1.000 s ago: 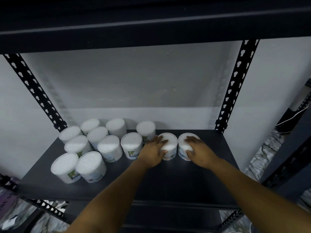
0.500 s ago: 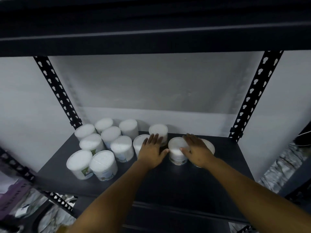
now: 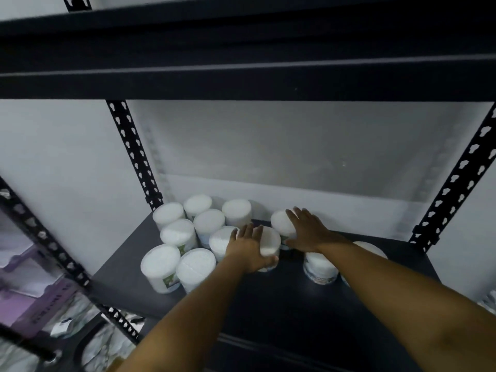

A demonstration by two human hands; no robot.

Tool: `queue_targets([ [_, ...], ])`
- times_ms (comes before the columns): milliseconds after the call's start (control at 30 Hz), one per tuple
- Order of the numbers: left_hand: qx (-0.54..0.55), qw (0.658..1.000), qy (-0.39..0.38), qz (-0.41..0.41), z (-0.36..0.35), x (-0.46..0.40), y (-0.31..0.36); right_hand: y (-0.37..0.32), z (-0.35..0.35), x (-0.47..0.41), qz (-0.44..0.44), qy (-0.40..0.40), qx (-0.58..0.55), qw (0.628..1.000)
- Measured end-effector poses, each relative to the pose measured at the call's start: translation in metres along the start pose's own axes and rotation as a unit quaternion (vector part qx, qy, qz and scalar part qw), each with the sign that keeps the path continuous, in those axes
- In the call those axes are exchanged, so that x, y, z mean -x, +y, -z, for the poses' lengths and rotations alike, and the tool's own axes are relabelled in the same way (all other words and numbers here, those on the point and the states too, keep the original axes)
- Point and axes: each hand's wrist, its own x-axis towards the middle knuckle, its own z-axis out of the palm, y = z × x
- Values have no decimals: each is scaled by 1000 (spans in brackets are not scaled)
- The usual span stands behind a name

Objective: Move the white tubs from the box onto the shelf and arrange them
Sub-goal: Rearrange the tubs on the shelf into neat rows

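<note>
Several white tubs (image 3: 188, 237) with white lids stand clustered on the left half of the dark shelf (image 3: 281, 304). My left hand (image 3: 249, 249) lies on top of a tub (image 3: 269, 244) in the middle row, fingers wrapped over its lid. My right hand (image 3: 308, 232) is spread over a tub (image 3: 280, 222) near the back wall. Two more tubs stand to the right: one (image 3: 319, 268) under my right forearm and one (image 3: 371, 249) mostly hidden behind it. The box is not in view.
A black shelf board (image 3: 241, 63) hangs close overhead. Perforated black uprights (image 3: 134, 154) (image 3: 456, 181) frame the bay against a white wall. A second rack (image 3: 40, 237) with purple boxes (image 3: 32, 291) stands to the left.
My left hand slid onto a middle-row tub. My right hand left the two right-hand tubs and reached left and back onto the rear tub. The camera shifted, so the scene sits further right.
</note>
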Motion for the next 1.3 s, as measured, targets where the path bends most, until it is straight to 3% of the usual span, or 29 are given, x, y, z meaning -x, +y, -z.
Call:
queue_targets([
  [833, 71, 995, 37, -63, -2, -4, -14, -18, -6, -19, -56, -28, -45, 997],
  [1300, 110, 988, 110, -21, 6, 51, -5, -38, 12, 27, -40, 25, -124, 991],
])
